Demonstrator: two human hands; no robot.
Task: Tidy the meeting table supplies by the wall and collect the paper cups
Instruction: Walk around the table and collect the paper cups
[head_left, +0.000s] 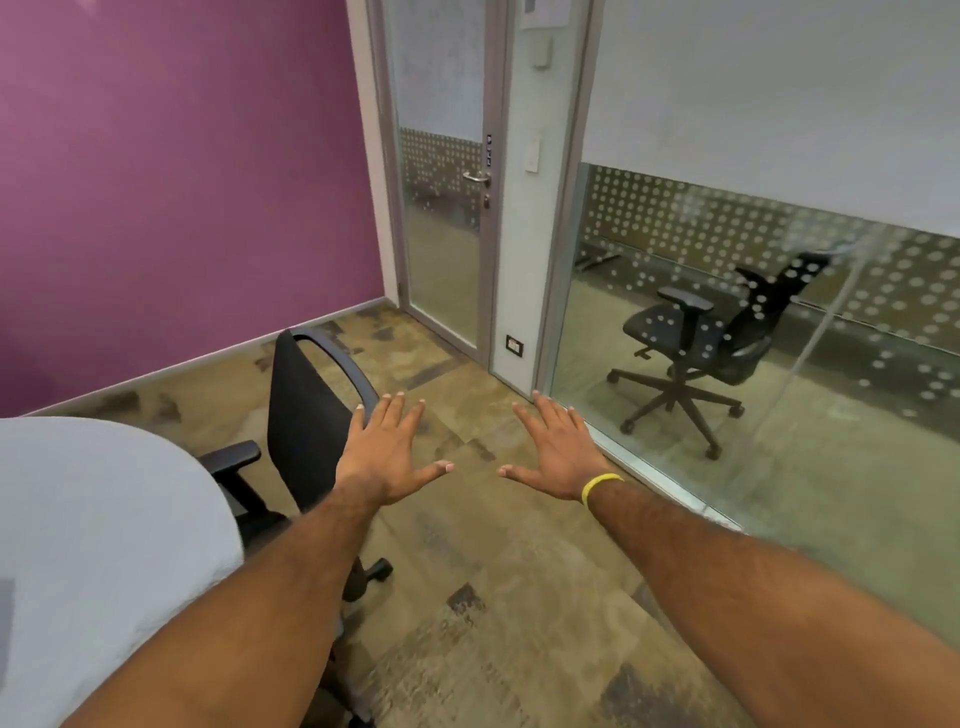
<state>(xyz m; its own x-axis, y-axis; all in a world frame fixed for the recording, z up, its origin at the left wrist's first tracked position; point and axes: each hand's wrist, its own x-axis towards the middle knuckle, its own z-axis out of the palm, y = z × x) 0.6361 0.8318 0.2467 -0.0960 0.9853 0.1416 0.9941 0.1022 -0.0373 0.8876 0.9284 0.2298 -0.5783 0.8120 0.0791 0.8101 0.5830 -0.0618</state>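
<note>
While the left hand (387, 457) hovers, a chair (309, 415) flanks the table (104, 519).

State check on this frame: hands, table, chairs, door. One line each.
Left hand: open, fingers spread, holds nothing.
Right hand: open, fingers spread, holds nothing; yellow band on the wrist.
Table: only its rounded end is in view.
Near chair: upright, right beside the Table.
Glass door: shut.
Far chair: upright, behind the glass partition.
</note>
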